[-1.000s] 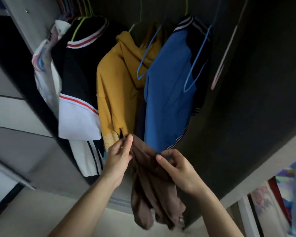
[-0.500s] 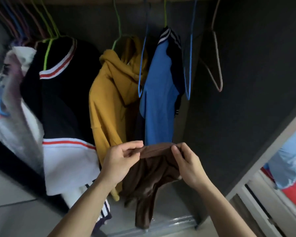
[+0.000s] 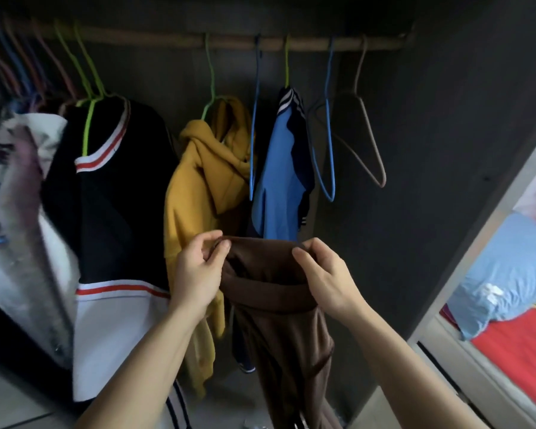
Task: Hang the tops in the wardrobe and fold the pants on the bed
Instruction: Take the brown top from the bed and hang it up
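Note:
A brown garment (image 3: 287, 323) hangs in front of the open wardrobe, its top opening spread between my hands. My left hand (image 3: 198, 274) pinches the edge on the left and my right hand (image 3: 325, 277) pinches it on the right. Behind it on the rail (image 3: 229, 43) hang a mustard hoodie (image 3: 201, 193), a blue top (image 3: 279, 187) and a black top with red and white stripes (image 3: 112, 193). An empty blue hanger (image 3: 328, 156) and an empty beige hanger (image 3: 369, 144) hang to the right of the blue top.
More clothes and several coloured hangers crowd the rail's left end (image 3: 19, 168). The wardrobe's dark side wall (image 3: 446, 181) stands at the right. Past its pale frame (image 3: 464, 274) lies a bed with a red sheet (image 3: 520, 360) and a light blue pillow (image 3: 508, 274).
The view has tilted up, bringing the rail into sight. My hands have raised the brown garment and drawn its top edge wider apart, still pinching it.

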Demonstrator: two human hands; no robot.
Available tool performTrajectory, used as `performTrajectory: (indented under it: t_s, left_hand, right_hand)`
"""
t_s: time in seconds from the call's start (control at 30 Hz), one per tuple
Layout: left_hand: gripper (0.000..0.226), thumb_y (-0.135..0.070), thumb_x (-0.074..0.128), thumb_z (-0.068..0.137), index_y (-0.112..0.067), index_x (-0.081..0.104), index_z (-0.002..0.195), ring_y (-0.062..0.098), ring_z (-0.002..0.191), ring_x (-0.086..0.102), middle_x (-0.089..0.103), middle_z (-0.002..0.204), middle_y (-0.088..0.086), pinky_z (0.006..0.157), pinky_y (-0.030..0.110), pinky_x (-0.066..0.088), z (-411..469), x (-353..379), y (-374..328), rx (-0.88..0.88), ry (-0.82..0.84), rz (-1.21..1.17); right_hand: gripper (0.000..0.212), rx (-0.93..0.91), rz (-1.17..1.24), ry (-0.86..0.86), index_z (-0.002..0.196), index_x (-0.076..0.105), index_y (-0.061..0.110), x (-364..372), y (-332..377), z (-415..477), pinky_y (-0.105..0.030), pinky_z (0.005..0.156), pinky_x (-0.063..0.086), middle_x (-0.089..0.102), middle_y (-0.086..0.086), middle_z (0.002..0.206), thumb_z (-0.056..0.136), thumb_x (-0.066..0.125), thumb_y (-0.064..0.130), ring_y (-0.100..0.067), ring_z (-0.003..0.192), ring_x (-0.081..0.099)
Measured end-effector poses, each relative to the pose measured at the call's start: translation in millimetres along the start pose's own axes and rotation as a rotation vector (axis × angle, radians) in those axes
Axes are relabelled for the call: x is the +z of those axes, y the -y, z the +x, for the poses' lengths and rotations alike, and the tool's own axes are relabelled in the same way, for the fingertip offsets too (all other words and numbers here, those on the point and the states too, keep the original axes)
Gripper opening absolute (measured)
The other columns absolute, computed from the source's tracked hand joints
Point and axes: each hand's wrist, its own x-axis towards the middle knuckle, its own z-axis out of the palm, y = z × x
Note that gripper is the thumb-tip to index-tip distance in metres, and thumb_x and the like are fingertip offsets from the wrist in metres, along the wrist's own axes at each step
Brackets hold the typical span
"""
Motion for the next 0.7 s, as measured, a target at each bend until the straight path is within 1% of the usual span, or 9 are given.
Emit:
performTrajectory:
  t_s: [0.07,0.17,0.23,0.3,0.4,0.47,0.53,0.63,0.7]
  left_hand:
    - [0.01,-0.029,0.061,0.095,-0.034,0.068,0.091,0.016,0.098,0.068,0.073,0.098,-0.004,0.092,0.04,0.055,11,-3,-4,0.012,-0.018,-0.007]
    - [0.009,-0.037,0.062,0.091,-0.042,0.068,0.087,0.017,0.098,0.068,0.074,0.097,-0.004,0.093,0.041,0.054,21,-4,-17,0.062,-0.032,-0.028]
    - [0.005,-0.042,0.062,0.087,-0.044,0.066,0.087,0.019,0.096,0.068,0.073,0.096,-0.002,0.089,0.04,0.053,24,-3,-27,0.103,-0.056,-0.019]
    - [0.007,-0.033,0.063,0.092,-0.036,0.066,0.087,0.015,0.09,0.067,0.071,0.091,-0.002,0.083,0.036,0.052,24,-1,-36,0.132,-0.066,-0.018]
    - [0.008,-0.028,0.063,0.095,-0.024,0.067,0.089,0.009,0.082,0.065,0.07,0.085,-0.003,0.075,0.026,0.05,21,1,-45,0.182,-0.069,0.002]
    - [0.009,-0.027,0.063,0.094,-0.021,0.069,0.09,0.01,0.08,0.064,0.07,0.084,0.0,0.073,0.025,0.05,20,1,-44,0.208,-0.06,0.006]
    - [0.008,-0.026,0.064,0.094,-0.022,0.069,0.09,0.01,0.079,0.065,0.07,0.083,0.001,0.071,0.024,0.05,22,0,-41,0.206,-0.067,0.01]
    - [0.01,-0.025,0.065,0.093,-0.028,0.07,0.085,0.008,0.08,0.065,0.07,0.081,-0.004,0.073,0.024,0.049,26,1,-34,0.164,-0.115,-0.018]
    - [0.012,-0.026,0.065,0.093,-0.03,0.07,0.083,0.009,0.083,0.066,0.071,0.082,-0.004,0.075,0.026,0.05,29,1,-30,0.136,-0.129,-0.027]
  right_hand:
    - [0.013,-0.04,-0.024,-0.039,0.098,0.06,0.021,7,12,21,-0.027,0.073,0.046,0.061,0.004,0.083,0.097,0.058,0.034,-0.006,0.078,0.056]
    - [0.039,-0.127,0.017,-0.116,0.129,0.054,0.019,17,46,65,-0.032,0.089,0.049,0.064,0.001,0.109,0.097,0.058,0.042,-0.013,0.1,0.06]
    - [0.054,-0.138,0.044,-0.096,0.138,0.049,0.016,24,73,95,-0.03,0.092,0.047,0.063,0.001,0.119,0.095,0.058,0.048,-0.014,0.109,0.059]
    - [0.058,-0.12,-0.008,-0.04,0.138,0.049,0.015,33,91,122,-0.03,0.09,0.047,0.065,0.0,0.119,0.093,0.06,0.05,-0.016,0.11,0.059]
    - [0.033,-0.108,-0.011,-0.052,0.126,0.058,0.014,40,103,147,-0.037,0.086,0.052,0.067,-0.009,0.114,0.097,0.051,0.029,-0.028,0.105,0.063]
    - [0.031,-0.137,0.094,-0.154,0.125,0.056,0.013,37,110,150,-0.04,0.08,0.052,0.067,-0.011,0.106,0.102,0.04,0.025,-0.03,0.094,0.063]
    - [0.029,-0.19,0.206,-0.219,0.123,0.054,0.015,30,116,147,-0.034,0.067,0.047,0.063,-0.002,0.088,0.104,0.037,0.03,-0.019,0.075,0.059]
    - [0.028,-0.241,0.282,-0.215,0.117,0.053,0.014,18,109,126,-0.016,0.053,0.039,0.052,0.009,0.07,0.106,0.039,0.036,0.001,0.055,0.048]
    - [0.025,-0.29,0.332,-0.18,0.107,0.053,0.015,13,88,100,-0.022,0.057,0.042,0.048,0.009,0.067,0.106,0.041,0.037,-0.001,0.057,0.047]
